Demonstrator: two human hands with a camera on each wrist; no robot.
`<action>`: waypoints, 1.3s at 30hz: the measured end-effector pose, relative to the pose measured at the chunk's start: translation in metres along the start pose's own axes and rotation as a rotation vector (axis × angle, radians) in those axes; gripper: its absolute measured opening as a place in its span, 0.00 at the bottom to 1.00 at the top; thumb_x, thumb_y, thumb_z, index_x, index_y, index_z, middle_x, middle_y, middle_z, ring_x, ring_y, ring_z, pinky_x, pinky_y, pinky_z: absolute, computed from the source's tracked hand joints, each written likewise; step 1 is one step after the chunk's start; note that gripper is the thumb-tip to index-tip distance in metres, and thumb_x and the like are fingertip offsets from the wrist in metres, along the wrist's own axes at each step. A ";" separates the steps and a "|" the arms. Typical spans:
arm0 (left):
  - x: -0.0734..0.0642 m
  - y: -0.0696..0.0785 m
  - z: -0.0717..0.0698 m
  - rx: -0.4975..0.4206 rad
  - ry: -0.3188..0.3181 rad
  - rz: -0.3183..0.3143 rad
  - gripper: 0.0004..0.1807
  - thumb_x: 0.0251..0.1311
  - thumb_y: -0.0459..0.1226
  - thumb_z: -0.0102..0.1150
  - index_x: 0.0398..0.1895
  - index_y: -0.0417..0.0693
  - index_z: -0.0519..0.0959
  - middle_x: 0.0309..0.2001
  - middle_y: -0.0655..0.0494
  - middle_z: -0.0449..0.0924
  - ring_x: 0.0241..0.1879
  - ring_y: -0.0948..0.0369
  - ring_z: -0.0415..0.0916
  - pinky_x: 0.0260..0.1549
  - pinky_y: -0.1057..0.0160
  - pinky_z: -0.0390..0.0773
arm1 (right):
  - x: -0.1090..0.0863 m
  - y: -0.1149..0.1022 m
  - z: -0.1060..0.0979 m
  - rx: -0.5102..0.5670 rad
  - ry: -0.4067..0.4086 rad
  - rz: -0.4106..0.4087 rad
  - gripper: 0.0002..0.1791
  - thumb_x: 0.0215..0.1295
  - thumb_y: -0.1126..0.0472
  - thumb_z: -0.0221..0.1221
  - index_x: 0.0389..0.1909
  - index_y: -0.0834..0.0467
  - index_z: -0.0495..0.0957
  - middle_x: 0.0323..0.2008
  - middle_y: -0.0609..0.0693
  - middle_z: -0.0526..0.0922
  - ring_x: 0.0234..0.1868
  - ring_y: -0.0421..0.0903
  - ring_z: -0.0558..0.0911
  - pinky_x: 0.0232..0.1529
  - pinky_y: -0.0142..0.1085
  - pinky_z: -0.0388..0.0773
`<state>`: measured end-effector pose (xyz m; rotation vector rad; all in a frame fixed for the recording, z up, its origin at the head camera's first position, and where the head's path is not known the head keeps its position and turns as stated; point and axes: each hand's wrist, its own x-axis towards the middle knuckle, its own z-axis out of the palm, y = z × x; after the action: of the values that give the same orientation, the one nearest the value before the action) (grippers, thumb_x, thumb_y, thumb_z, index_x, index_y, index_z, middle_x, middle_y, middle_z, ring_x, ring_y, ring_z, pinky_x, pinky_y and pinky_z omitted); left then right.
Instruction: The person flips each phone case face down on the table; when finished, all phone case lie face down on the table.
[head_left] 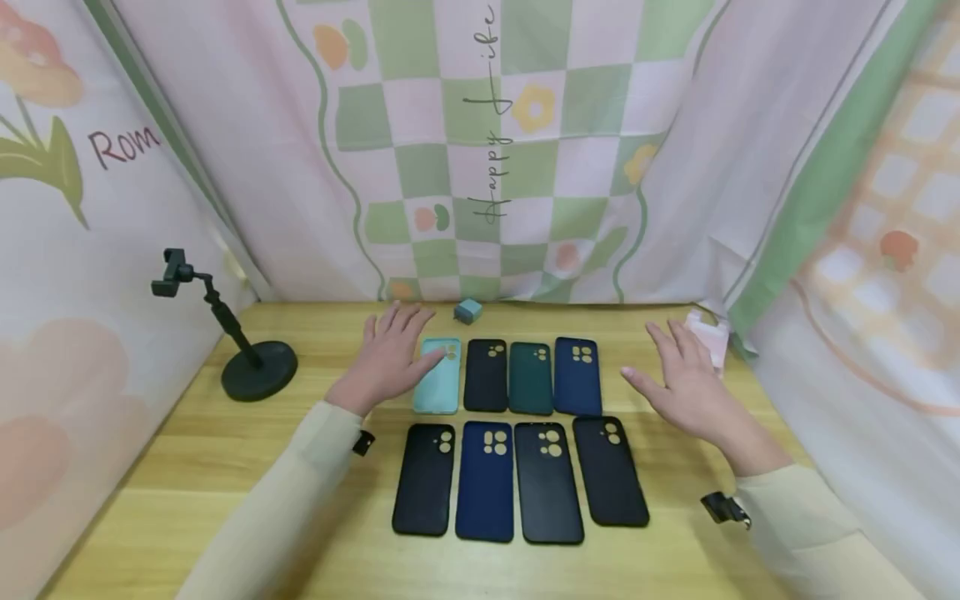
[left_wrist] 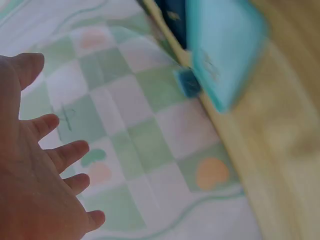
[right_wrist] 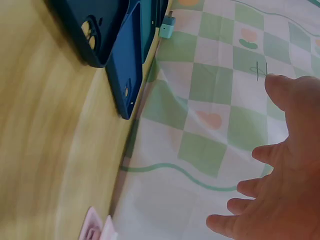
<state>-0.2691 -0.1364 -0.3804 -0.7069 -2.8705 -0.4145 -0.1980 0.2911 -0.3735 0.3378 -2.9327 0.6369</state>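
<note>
Two rows of phone cases lie on the wooden table. In the back row are a light blue case (head_left: 437, 387), a black case (head_left: 486, 382), a dark green case (head_left: 530, 383) and a navy case (head_left: 577, 383). Closer in lie a black case (head_left: 423, 483), a blue case (head_left: 485, 487), a wide black case (head_left: 550, 492) and another black case (head_left: 611, 479). My left hand (head_left: 388, 358) hovers with spread fingers beside the light blue case, its thumb overlapping it in the head view. To the right of the navy case, my right hand (head_left: 681, 387) is held up, fingers spread, holding nothing.
A black phone stand (head_left: 258, 369) with a round base is at the left. A small blue cube-shaped charger (head_left: 468, 312) sits behind the back row. Near the right back corner is a pink-white item (head_left: 708, 337). Patterned curtains (head_left: 487, 167) border the table.
</note>
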 end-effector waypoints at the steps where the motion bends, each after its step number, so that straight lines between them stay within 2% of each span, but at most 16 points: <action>1: 0.005 0.005 -0.002 -0.017 0.001 0.013 0.38 0.70 0.61 0.42 0.77 0.56 0.53 0.74 0.49 0.54 0.74 0.44 0.40 0.66 0.34 0.39 | -0.001 0.001 0.000 0.019 -0.001 -0.002 0.48 0.73 0.38 0.48 0.77 0.64 0.40 0.74 0.72 0.33 0.70 0.77 0.38 0.59 0.74 0.43; 4: 0.019 0.024 -0.005 -0.062 -0.010 0.052 0.34 0.71 0.57 0.45 0.75 0.54 0.58 0.72 0.51 0.59 0.73 0.45 0.47 0.66 0.37 0.47 | -0.005 0.007 0.001 0.062 0.003 -0.004 0.46 0.73 0.40 0.50 0.76 0.66 0.43 0.73 0.74 0.36 0.70 0.77 0.41 0.60 0.73 0.45; 6: 0.029 0.044 -0.001 -0.079 -0.030 0.082 0.31 0.72 0.56 0.46 0.73 0.54 0.62 0.70 0.52 0.62 0.71 0.47 0.51 0.66 0.40 0.52 | -0.008 0.012 0.002 0.089 0.010 -0.009 0.45 0.73 0.42 0.51 0.75 0.67 0.45 0.72 0.75 0.41 0.69 0.77 0.44 0.59 0.72 0.48; 8: 0.038 0.067 0.009 -0.093 -0.048 0.132 0.29 0.71 0.54 0.47 0.70 0.53 0.66 0.68 0.52 0.66 0.69 0.49 0.56 0.65 0.43 0.56 | -0.013 0.017 0.004 0.114 0.015 -0.017 0.44 0.73 0.43 0.52 0.74 0.69 0.47 0.70 0.76 0.47 0.68 0.77 0.49 0.59 0.71 0.51; 11: 0.048 0.102 0.032 -0.135 -0.099 0.218 0.25 0.71 0.53 0.48 0.65 0.53 0.72 0.63 0.54 0.72 0.64 0.54 0.64 0.63 0.49 0.62 | -0.023 0.021 0.007 0.144 0.003 -0.023 0.43 0.73 0.45 0.53 0.72 0.72 0.51 0.68 0.77 0.54 0.67 0.76 0.54 0.59 0.69 0.54; 15: 0.057 0.141 0.060 -0.227 -0.245 0.291 0.20 0.72 0.50 0.51 0.59 0.52 0.77 0.48 0.61 0.78 0.46 0.65 0.74 0.48 0.63 0.73 | -0.040 0.019 0.012 0.184 -0.064 0.016 0.43 0.73 0.43 0.52 0.72 0.71 0.52 0.66 0.76 0.59 0.63 0.75 0.63 0.56 0.67 0.62; 18: 0.060 0.159 0.076 -0.251 -0.369 0.295 0.18 0.71 0.49 0.53 0.57 0.51 0.78 0.39 0.65 0.77 0.33 0.69 0.74 0.34 0.68 0.74 | -0.052 0.014 0.017 0.197 -0.130 0.064 0.41 0.72 0.41 0.53 0.71 0.68 0.56 0.60 0.72 0.69 0.53 0.66 0.76 0.48 0.59 0.75; 21: 0.063 0.171 0.088 -0.229 -0.446 0.262 0.16 0.70 0.48 0.55 0.55 0.54 0.80 0.36 0.67 0.77 0.29 0.70 0.74 0.31 0.69 0.74 | -0.064 0.011 0.022 0.217 -0.198 0.109 0.37 0.70 0.42 0.56 0.68 0.65 0.62 0.49 0.63 0.79 0.40 0.51 0.83 0.36 0.45 0.80; 24: 0.065 0.176 0.096 -0.205 -0.479 0.225 0.11 0.69 0.47 0.57 0.49 0.58 0.81 0.35 0.68 0.77 0.28 0.70 0.74 0.30 0.69 0.74 | -0.074 0.009 0.029 0.235 -0.255 0.122 0.31 0.67 0.47 0.61 0.63 0.63 0.68 0.39 0.52 0.82 0.31 0.41 0.80 0.29 0.36 0.76; 29: 0.066 0.179 0.104 -0.160 -0.488 0.221 0.05 0.69 0.45 0.58 0.39 0.60 0.82 0.31 0.68 0.76 0.27 0.69 0.74 0.27 0.68 0.73 | -0.091 0.006 0.039 0.212 -0.314 0.062 0.22 0.60 0.50 0.67 0.50 0.56 0.76 0.32 0.43 0.80 0.30 0.37 0.78 0.29 0.34 0.75; 34: 0.065 0.182 0.106 -0.140 -0.496 0.226 0.05 0.69 0.46 0.58 0.36 0.60 0.82 0.30 0.68 0.76 0.27 0.68 0.73 0.27 0.67 0.73 | -0.102 0.001 0.047 0.183 -0.335 -0.042 0.18 0.56 0.48 0.70 0.43 0.53 0.79 0.31 0.41 0.77 0.29 0.33 0.74 0.29 0.32 0.73; 39: 0.066 0.185 0.107 -0.146 -0.492 0.205 0.05 0.69 0.46 0.57 0.37 0.60 0.82 0.30 0.68 0.76 0.27 0.68 0.73 0.27 0.66 0.73 | -0.103 -0.004 0.051 0.144 -0.320 -0.092 0.16 0.53 0.52 0.72 0.39 0.52 0.80 0.27 0.39 0.73 0.28 0.34 0.71 0.29 0.33 0.69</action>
<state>-0.2482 0.0814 -0.4260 -1.2760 -3.1847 -0.4807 -0.1010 0.2856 -0.4345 0.6419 -3.1511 0.8553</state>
